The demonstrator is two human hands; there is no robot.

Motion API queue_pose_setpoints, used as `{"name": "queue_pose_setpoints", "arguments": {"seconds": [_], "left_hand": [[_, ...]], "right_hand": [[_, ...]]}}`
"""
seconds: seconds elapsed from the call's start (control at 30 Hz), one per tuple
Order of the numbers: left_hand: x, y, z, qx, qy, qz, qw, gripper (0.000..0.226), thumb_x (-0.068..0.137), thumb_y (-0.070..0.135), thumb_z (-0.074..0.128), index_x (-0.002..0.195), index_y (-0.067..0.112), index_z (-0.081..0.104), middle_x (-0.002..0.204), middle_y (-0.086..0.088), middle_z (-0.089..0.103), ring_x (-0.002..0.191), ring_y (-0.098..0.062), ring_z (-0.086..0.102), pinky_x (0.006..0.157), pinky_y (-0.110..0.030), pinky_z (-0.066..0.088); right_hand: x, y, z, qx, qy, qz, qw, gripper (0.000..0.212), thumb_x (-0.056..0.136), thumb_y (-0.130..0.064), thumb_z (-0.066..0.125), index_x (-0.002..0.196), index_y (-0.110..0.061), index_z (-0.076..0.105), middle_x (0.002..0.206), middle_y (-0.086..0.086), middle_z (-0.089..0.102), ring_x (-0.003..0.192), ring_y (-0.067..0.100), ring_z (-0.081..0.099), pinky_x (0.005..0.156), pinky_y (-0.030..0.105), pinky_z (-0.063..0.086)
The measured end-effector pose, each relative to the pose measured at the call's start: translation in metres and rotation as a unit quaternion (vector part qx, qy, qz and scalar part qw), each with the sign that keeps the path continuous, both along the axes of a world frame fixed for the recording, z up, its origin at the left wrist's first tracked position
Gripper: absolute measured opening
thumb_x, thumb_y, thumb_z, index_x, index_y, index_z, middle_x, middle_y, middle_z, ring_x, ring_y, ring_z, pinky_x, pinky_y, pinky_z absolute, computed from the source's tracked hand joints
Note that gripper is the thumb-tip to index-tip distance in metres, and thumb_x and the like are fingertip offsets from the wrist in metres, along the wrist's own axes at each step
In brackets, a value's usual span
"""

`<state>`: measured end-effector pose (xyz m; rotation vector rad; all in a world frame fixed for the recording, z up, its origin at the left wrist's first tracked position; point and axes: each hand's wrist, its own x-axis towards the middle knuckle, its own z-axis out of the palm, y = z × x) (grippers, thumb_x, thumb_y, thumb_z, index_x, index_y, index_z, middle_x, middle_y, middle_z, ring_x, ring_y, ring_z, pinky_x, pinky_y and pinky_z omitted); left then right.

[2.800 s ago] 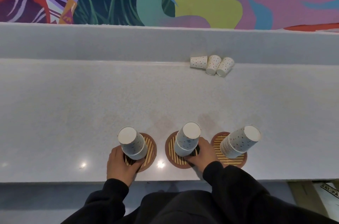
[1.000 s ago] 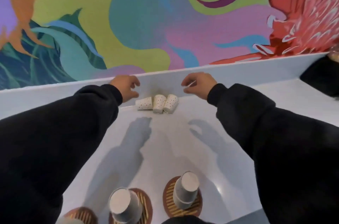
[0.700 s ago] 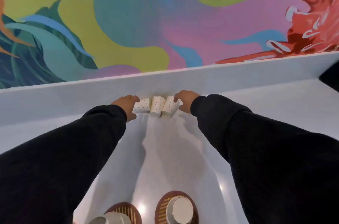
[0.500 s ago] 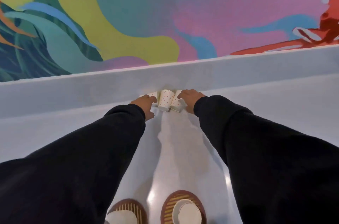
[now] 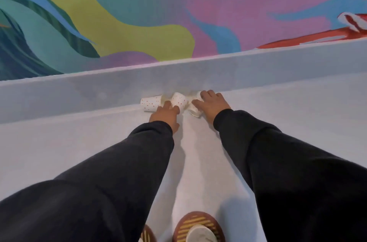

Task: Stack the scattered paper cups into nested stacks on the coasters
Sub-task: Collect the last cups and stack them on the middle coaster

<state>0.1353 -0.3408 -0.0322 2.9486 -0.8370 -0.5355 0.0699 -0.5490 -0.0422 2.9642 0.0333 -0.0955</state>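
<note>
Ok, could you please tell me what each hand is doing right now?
Left hand: grips the middle cup.
Right hand: grips the right cup.

The dotted paper cups [image 5: 151,103] are looking thin and matt, the pale counter [image 5: 79,142] is showing a smooth, faintly speckled sheen, the black sleeves [image 5: 119,172] are reading as soft matt cloth, and the striped coaster [image 5: 198,220] is looking ribbed.
</note>
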Motion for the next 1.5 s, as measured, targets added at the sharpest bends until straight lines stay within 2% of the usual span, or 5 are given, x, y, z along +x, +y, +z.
{"name": "queue_pose_setpoints", "arguments": {"seconds": [0.17,0.57,0.87,1.07,1.5], "left_hand": [[0.004,-0.004,0.006,-0.046,-0.023,0.048,0.998,0.043,0.085,0.04,0.074,0.119,0.023,0.053,0.128,-0.007,0.046,0.11,-0.034,0.055,0.095,-0.05,0.052],[-0.006,0.003,0.009,-0.092,0.099,0.083,0.987,0.051,0.086,0.02,0.071,0.122,0.025,0.036,0.119,0.001,0.052,0.094,-0.027,0.061,0.092,-0.044,0.055],[0.008,0.024,0.03,-0.167,0.11,0.094,0.975,0.041,0.082,0.035,0.074,0.12,0.038,0.059,0.115,0.0,0.062,0.105,-0.025,0.059,0.09,-0.034,0.05],[0.01,0.036,0.035,-0.16,0.083,0.098,0.979,0.05,0.077,0.032,0.081,0.12,0.024,0.057,0.112,0.002,0.058,0.106,-0.022,0.055,0.089,-0.032,0.048],[0.002,0.04,0.04,-0.331,0.356,0.263,0.833,0.04,0.08,0.029,0.084,0.114,0.02,0.066,0.108,-0.005,0.071,0.095,-0.021,0.068,0.073,-0.037,0.062]], "right_hand": [[-0.001,-0.005,-0.009,-0.002,-0.027,0.017,0.999,0.03,0.093,-0.023,0.066,0.123,-0.025,0.06,0.146,0.011,0.049,0.133,0.035,0.046,0.103,0.054,0.04],[0.001,-0.025,0.014,0.017,0.108,-0.001,0.994,0.049,0.1,-0.031,0.062,0.141,-0.008,0.05,0.168,0.022,0.009,0.149,0.038,0.028,0.12,0.042,0.033],[-0.002,-0.008,0.028,0.114,0.054,-0.059,0.99,0.057,0.087,-0.057,0.065,0.135,-0.03,0.053,0.13,0.0,0.061,0.119,0.026,0.053,0.1,0.045,0.045],[-0.018,0.022,0.036,0.613,-0.05,-0.166,0.771,0.044,0.093,-0.039,0.072,0.131,-0.024,0.054,0.124,-0.001,0.066,0.111,0.021,0.065,0.092,0.038,0.057],[-0.035,0.065,0.024,0.892,0.072,-0.285,0.345,0.061,0.092,-0.059,0.055,0.137,-0.017,0.059,0.128,0.015,0.069,0.117,0.037,0.064,0.107,0.06,0.043]]}}
